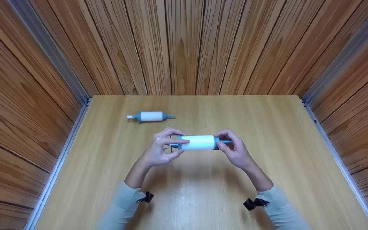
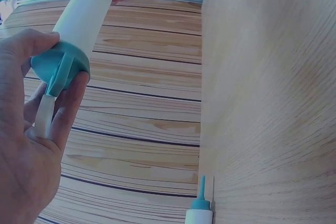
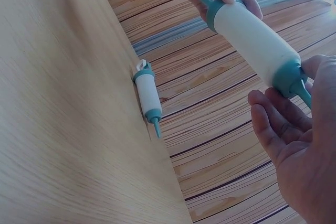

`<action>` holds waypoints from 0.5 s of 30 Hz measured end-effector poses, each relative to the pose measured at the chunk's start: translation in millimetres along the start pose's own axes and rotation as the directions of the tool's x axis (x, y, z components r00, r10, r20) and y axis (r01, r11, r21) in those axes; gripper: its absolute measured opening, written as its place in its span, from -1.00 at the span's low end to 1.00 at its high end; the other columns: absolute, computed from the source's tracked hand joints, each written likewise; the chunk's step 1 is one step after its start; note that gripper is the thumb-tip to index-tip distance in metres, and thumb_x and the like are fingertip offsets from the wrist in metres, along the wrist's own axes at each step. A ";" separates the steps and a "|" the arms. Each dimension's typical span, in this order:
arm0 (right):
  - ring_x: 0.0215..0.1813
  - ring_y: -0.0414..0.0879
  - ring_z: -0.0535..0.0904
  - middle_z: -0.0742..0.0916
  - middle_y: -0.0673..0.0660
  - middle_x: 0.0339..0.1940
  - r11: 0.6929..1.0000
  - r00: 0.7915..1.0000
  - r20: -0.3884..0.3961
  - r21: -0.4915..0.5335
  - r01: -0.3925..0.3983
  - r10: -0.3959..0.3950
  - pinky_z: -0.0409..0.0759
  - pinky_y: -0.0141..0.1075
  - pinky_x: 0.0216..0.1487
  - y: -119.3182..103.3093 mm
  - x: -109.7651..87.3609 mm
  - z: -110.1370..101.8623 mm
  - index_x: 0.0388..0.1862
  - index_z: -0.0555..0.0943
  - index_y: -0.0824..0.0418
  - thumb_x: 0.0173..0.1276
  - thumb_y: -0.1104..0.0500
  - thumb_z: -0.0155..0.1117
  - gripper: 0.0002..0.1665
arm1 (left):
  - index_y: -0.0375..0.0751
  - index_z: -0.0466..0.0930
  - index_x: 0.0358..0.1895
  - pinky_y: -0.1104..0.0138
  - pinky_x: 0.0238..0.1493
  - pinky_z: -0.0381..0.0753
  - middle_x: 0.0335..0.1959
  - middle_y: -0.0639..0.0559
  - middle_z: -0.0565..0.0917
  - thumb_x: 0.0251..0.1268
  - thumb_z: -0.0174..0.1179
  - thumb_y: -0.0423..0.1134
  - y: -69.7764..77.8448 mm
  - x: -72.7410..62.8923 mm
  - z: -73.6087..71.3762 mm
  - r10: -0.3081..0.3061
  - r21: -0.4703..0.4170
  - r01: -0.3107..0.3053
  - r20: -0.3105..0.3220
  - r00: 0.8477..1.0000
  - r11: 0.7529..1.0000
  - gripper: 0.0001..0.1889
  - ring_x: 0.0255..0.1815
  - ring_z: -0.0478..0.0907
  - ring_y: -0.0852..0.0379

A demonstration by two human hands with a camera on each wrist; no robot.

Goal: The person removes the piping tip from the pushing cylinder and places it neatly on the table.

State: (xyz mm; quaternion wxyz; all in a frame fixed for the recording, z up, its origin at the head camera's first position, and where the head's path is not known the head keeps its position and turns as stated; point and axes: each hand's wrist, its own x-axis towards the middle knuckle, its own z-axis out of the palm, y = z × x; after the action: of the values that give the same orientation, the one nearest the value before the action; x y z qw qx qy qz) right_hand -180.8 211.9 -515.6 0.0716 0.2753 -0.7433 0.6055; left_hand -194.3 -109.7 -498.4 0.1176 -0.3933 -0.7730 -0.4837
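Note:
Both hands hold a large white syringe-like tube level above the table, between them. It has teal end caps and a thin teal nozzle pointing right. My left hand grips the left cap between thumb and fingers, with the white tab of that end near the palm. At the other end, my right hand holds the nozzle-side cap with thumb and fingers. A smaller tube of the same kind lies on the table beyond the left hand, its nozzle also to the right.
The wooden table reaches back to a wood-plank wall. Plank walls with metal edge strips border it on the left and right. Dark wrist-worn devices sit at both sleeve cuffs.

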 end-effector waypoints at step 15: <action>0.09 -0.28 0.81 0.71 -0.18 0.17 0.997 0.998 0.014 0.049 0.062 -0.063 0.84 -0.41 0.11 3.4 -2.6 -0.2 0.25 0.51 0.59 0.46 0.63 0.27 -0.59 | -0.10 0.92 0.15 0.04 0.33 0.79 0.26 -0.25 0.81 0.32 0.57 -0.39 0.1 0.3 0.2 -0.018 -0.008 0.018 0.019 1.000 1.000 -0.65 0.36 0.71 -0.23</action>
State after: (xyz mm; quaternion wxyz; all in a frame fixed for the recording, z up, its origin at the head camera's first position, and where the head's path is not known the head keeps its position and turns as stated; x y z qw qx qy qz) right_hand -180.4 213.3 -519.6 0.0782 0.3047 -0.7200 0.6186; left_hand -194.4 -109.4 -498.2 0.1041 -0.3915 -0.7755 -0.4843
